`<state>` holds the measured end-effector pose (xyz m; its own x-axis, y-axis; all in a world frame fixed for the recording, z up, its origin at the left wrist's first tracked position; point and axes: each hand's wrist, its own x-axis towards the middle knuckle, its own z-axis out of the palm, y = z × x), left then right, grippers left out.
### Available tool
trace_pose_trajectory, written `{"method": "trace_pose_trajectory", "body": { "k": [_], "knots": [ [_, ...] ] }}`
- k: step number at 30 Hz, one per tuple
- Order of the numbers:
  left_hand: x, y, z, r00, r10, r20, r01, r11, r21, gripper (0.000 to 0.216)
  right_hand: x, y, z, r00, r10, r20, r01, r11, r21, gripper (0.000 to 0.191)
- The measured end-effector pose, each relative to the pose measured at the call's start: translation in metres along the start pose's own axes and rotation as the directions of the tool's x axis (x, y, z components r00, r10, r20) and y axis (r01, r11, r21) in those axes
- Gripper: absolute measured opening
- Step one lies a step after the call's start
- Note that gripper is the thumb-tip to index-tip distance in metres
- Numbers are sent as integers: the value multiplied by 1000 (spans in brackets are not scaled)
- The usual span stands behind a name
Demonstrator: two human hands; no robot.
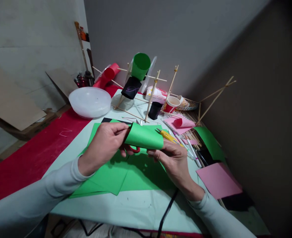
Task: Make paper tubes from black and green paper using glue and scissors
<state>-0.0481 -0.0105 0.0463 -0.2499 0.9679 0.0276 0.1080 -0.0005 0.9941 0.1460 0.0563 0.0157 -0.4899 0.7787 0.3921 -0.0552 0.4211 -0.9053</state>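
Note:
A rolled tube of green paper point(145, 136) is held up between my two hands over the table. My left hand point(104, 143) pinches its left end, and my right hand point(172, 157) grips its right end, fingers partly hidden by the paper. Flat green sheets point(111, 178) lie overlapping underneath. Just below the tube shows a red scissors handle point(136, 150). Near my right fingers lies a yellow-handled tool with a pointed metal tip point(169, 136).
Behind stands a stick frame point(149, 96) with a green paper cup shape point(141, 66) and a black tube point(131, 88). A translucent bowl point(90, 102) sits back left. Rightward are a red paper cup point(172, 104), markers point(191, 148) and pink paper point(219, 180). A black cable point(167, 211) crosses the front edge.

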Motion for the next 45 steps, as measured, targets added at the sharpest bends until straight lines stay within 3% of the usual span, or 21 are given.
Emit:
{"method": "trace_pose_trajectory", "body": {
  "k": [3,6,8,9,12,18,21,24,27,29,31,33,36,40,42,45],
  "knots": [
    [6,-1,-3,997,-60,58,62,997,-39,19,0,-4,1,998,56,-6,-56,997,53,14],
    [5,-2,-1,983,93,-157,-91,996,22,19,1,-4,1,989,143,-46,-135,980,143,15],
    [-1,-3,1,914,262,-311,-235,964,124,15,3,-2,0,976,203,-78,-184,961,207,19],
    [-4,-4,3,885,324,-334,-284,945,164,14,4,-1,-1,966,242,-89,-214,945,249,21],
    [-14,-9,7,881,401,-253,-343,907,242,17,5,1,-2,939,339,-62,-288,871,398,28],
    [-19,-14,14,889,425,-169,-359,878,318,7,-1,2,5,926,366,87,-350,752,558,26],
    [-16,-10,11,896,438,-76,-386,851,355,17,-4,-1,8,902,395,175,-427,754,498,32],
    [-14,-3,4,887,461,16,-415,782,465,21,-3,-7,2,891,399,216,-452,820,350,41],
    [-11,1,-4,858,508,76,-458,690,561,22,1,-14,-14,939,336,76,-344,916,208,48],
    [-11,3,-7,813,569,126,-519,608,601,21,3,-18,-26,972,225,-66,-225,974,13,57],
    [-10,2,-8,755,613,232,-607,520,601,18,2,-23,-35,982,111,-150,-133,980,-145,59],
    [-10,0,-5,703,604,376,-691,454,562,17,-3,-27,-38,985,4,-171,-42,975,-218,49],
    [-12,-6,3,629,528,570,-775,377,507,15,-14,-28,-33,977,-211,-15,198,935,-293,25],
    [-15,-15,13,516,488,704,-856,261,446,21,-26,-21,-23,843,-400,359,515,792,-327,24],
    [-16,-17,15,512,481,712,-857,236,458,21,-28,-18,-22,828,-394,398,544,735,-404,24],
    [-16,-18,14,512,479,713,-855,205,476,21,-31,-16,-23,858,-348,379,508,686,-520,21]
  ]
}}
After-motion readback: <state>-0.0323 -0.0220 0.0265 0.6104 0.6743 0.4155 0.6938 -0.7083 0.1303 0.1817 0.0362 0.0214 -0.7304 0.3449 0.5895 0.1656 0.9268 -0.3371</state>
